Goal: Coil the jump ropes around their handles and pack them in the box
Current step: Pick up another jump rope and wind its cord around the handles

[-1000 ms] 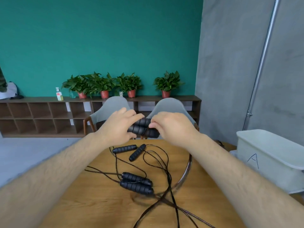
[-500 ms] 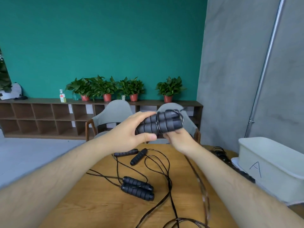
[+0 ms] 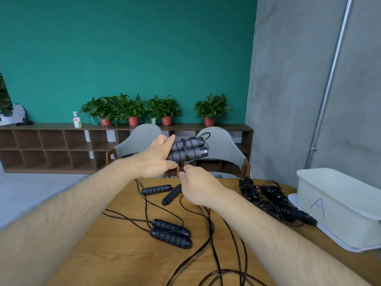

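My left hand [image 3: 155, 158] holds a pair of black ribbed jump rope handles [image 3: 188, 150] side by side in the air above the table, with a loop or two of thin black rope around them. Just below, my right hand [image 3: 198, 187] pinches that rope [image 3: 181, 168] under the handles. Another pair of handles [image 3: 171, 233] lies together on the wooden table [image 3: 115, 254], and two separate handles [image 3: 157, 189] lie farther back. Loose rope trails across the table toward me. The white box marked A [image 3: 338, 205] stands at the right.
Several coiled jump ropes [image 3: 272, 200] lie in a pile beside the box, which rests on a white lid or tray [image 3: 338, 243]. Two grey chairs [image 3: 223, 149] stand behind the table. A low shelf with potted plants [image 3: 132, 109] lines the green wall.
My right hand has dropped from behind the handles to below them, now pinching the rope. The left hand keeps hold of the handle pair. The view has shifted right, showing the coiled ropes.
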